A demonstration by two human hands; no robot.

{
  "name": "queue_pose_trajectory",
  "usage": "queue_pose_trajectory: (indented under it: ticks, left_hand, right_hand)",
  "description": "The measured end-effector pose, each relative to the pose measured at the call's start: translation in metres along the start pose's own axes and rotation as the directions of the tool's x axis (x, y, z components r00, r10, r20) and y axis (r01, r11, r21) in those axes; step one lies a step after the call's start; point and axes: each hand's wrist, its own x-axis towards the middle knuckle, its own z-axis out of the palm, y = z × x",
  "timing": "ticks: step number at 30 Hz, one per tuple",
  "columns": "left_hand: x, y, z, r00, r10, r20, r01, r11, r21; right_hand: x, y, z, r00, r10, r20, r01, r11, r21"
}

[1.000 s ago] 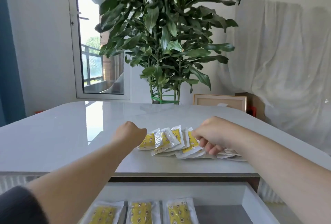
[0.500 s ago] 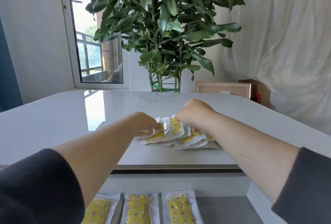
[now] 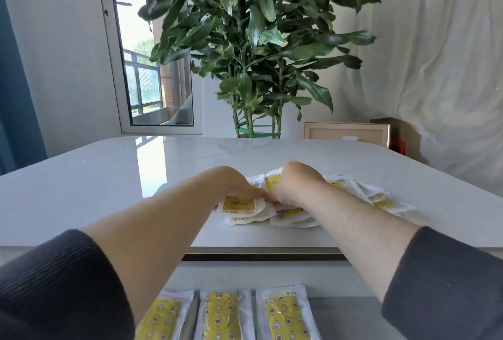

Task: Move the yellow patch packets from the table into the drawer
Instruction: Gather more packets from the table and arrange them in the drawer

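The pile of yellow patch packets [image 3: 288, 214] lies on the white desk [image 3: 109, 190] near its front edge, fanned out and overlapping. Both hands sit on the pile's left half, knuckles up and almost touching each other.

The left hand [image 3: 231, 184] is curled narrow. Its fingertips [image 3: 255, 193] bend down over the far edge of the front packet [image 3: 239, 204] and grip it, so that packet lies flat at 6 o'clock from the knuckles.

The right hand [image 3: 296, 184] is also curled, with its fingers tucked down into the pile and out of sight, so I cannot tell whether it holds a packet. More of the pile shows at 12 o'clock beyond its knuckles and trails off toward 3 o'clock.

At 6 o'clock from the desk edge, the open drawer [image 3: 353, 318] holds 3 packets [image 3: 223, 315] laid flat, side by side.
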Motion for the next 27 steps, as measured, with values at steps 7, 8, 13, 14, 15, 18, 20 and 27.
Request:
queue_pose_trajectory:
  ticks: [7, 8, 13, 14, 15, 18, 20, 27]
  left_hand:
    - [0.007, -0.004, -0.006, 0.988, -0.078, 0.135, 0.126, 0.909, -0.396]
    - [0.006, -0.006, -0.006, 0.977, -0.104, 0.186, 0.177, 0.879, -0.442]
    - [0.0, -0.003, -0.01, 0.961, -0.108, 0.254, 0.231, 0.818, -0.527]
    - [-0.002, 0.0, -0.009, 0.963, -0.097, 0.252, 0.213, 0.848, -0.486]
    - [-0.005, 0.005, -0.007, 0.967, -0.084, 0.241, 0.186, 0.879, -0.438]
    - [-0.009, 0.02, 0.0, 0.997, -0.011, 0.076, 0.032, 0.962, -0.273]
    - [-0.017, 0.025, 0.0, 0.996, 0.061, -0.058, -0.074, 0.962, -0.263]
    - [-0.008, 0.011, 0.007, 0.99, -0.055, 0.131, 0.105, 0.905, -0.413]
  right_hand:
    - [-0.001, 0.004, -0.006, 0.995, 0.044, 0.092, -0.053, 0.994, 0.096]
    - [-0.001, 0.006, -0.006, 0.994, 0.043, 0.096, -0.054, 0.991, 0.123]
    - [0.003, 0.013, -0.005, 0.994, 0.051, 0.098, -0.074, 0.968, 0.241]
    - [0.003, 0.013, -0.005, 0.993, 0.053, 0.102, -0.077, 0.965, 0.251]
    - [0.003, 0.012, -0.004, 0.993, 0.056, 0.103, -0.08, 0.964, 0.253]
    - [0.005, 0.011, -0.001, 0.993, 0.051, 0.107, -0.075, 0.971, 0.227]
    - [0.004, 0.012, -0.002, 0.993, 0.061, 0.098, -0.082, 0.97, 0.231]
    - [0.005, 0.021, -0.003, 0.991, 0.113, 0.075, -0.135, 0.893, 0.429]
